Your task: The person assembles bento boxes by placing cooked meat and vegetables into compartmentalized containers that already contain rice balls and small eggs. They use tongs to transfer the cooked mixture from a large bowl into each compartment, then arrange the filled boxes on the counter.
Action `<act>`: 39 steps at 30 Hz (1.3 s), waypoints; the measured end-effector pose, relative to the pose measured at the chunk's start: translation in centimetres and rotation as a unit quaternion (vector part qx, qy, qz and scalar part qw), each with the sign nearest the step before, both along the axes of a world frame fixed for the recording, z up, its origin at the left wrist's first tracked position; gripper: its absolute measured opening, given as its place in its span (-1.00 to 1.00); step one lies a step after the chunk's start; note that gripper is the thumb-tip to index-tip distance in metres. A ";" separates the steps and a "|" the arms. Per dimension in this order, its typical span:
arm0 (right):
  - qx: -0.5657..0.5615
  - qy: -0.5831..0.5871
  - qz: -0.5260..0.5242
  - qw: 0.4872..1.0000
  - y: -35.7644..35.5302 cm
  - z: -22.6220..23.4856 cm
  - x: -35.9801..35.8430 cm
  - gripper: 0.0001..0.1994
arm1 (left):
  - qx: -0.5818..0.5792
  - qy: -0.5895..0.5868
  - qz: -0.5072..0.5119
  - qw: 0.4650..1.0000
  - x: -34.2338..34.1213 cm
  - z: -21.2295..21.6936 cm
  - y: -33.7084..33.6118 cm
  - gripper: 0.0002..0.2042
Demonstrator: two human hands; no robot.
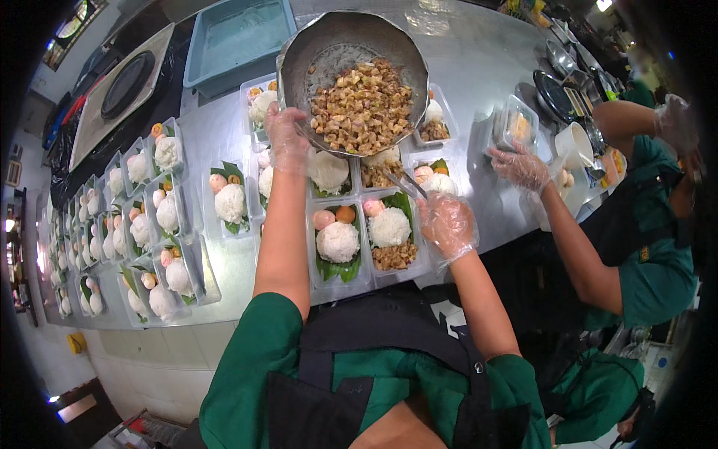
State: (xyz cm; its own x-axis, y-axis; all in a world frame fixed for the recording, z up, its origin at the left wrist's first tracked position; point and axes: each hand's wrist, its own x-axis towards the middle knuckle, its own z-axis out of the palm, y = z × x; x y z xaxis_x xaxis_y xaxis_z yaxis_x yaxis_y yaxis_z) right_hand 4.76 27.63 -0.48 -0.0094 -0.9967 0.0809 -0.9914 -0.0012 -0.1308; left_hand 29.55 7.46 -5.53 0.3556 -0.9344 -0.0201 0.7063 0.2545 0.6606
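Note:
My left hand [286,137], in a clear plastic glove, is closed on the near left rim of a big metal bowl [310,45]. Diced, browned food [363,108] fills much of the tilted bowl, which hangs over the trays. My gloved right hand [449,224] grips a slim metal utensil [410,182] that looks like tongs. Its tip is at the diced food in a clear plastic tray beneath the bowl. Nearest that hand, another tray [419,262] holds rice [390,227], a green leaf, pinkish egg and diced food [395,257]. Beside it, a tray [314,273] has rice without diced food.
Many filled trays [179,262] stand at the left of the metal table [479,90]. A blue tub [196,52] sits at the far left. On the right, a co-worker's gloved hand [520,166] is by stacked clear containers [516,123]; a white tub [574,146] is nearby.

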 end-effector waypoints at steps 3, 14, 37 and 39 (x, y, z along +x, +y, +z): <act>-0.011 -0.077 0.031 0.996 -0.9 1.9 -1.5 -0.63 | 0.038 0.025 0.028 0.999 1.1 0.0 -1.3 -0.64; 0.001 -0.339 -0.037 0.940 -11.0 7.3 -5.5 -0.57 | 0.019 0.025 0.143 0.989 2.8 5.6 -9.1 -0.60; 0.038 -0.061 -0.089 0.993 -23.5 1.3 -0.9 -0.59 | -0.064 -0.061 -0.016 0.996 -0.9 2.2 -13.1 -0.71; 0.046 -0.056 -0.087 0.994 -23.2 1.7 -1.2 -0.61 | -0.070 -0.068 -0.021 0.995 -0.8 2.0 -13.4 -0.69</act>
